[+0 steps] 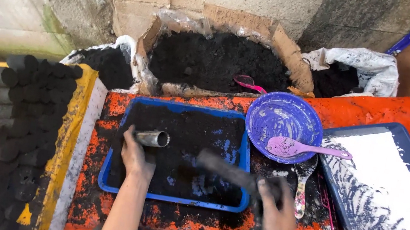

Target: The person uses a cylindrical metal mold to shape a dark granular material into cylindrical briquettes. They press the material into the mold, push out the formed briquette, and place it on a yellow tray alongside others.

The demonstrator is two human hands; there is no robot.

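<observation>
Black powder coats the blue tray on the orange table, thinly enough that bare blue patches are seen. A short metal pipe is gripped in the left hand, fingers closed round its lower end, mouth tilted up and to the right over the tray. A dark rod, blurred, is clasped by the right hand at its near end, its far end raised over the tray's middle, close to the pipe but apart from it. Whether the pipe is packed cannot be told. Many black cylinders are already stacked at left, so much pressing is judged done. Plenty of black powder is left in the cardboard box and the bags beside it. A purple sieve bowl with a pink spoon across it is set right of the tray. White powder is spread in a second tray at far right.
</observation>
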